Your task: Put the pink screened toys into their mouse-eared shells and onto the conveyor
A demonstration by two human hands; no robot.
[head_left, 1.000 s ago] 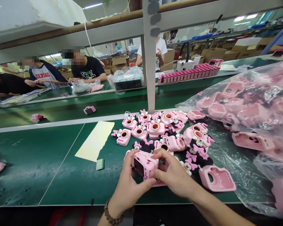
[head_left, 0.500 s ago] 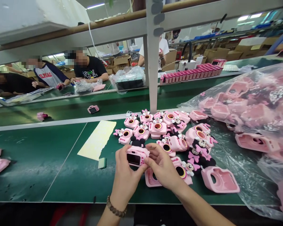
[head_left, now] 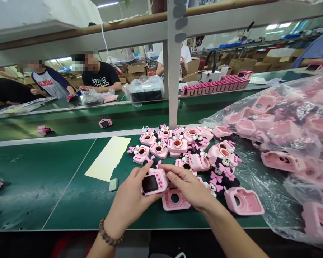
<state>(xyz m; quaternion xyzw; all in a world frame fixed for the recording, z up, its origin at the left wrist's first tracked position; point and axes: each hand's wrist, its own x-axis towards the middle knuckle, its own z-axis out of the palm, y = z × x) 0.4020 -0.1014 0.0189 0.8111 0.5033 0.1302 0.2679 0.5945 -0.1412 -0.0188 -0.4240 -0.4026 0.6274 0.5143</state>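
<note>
I have a pink toy camera held between both hands, its dark screen facing up, above the green bench. My left hand wraps its side and my right hand reaches across it, the fingers closed on it, though I can't quite tell how firmly from here. A hollow pink case lies just below at 6 o'clock, a pile of Minnie-themed cameras sits at 12, and a plastic bag of pink cases lies at 3.

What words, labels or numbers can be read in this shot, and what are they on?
White-and-navy raglan shirt: red block letters, too blurred to read.
Black T-shirt: white lettering, too blurred to read.
Pink toy cameras: small script on their fronts, too small to read.
</note>
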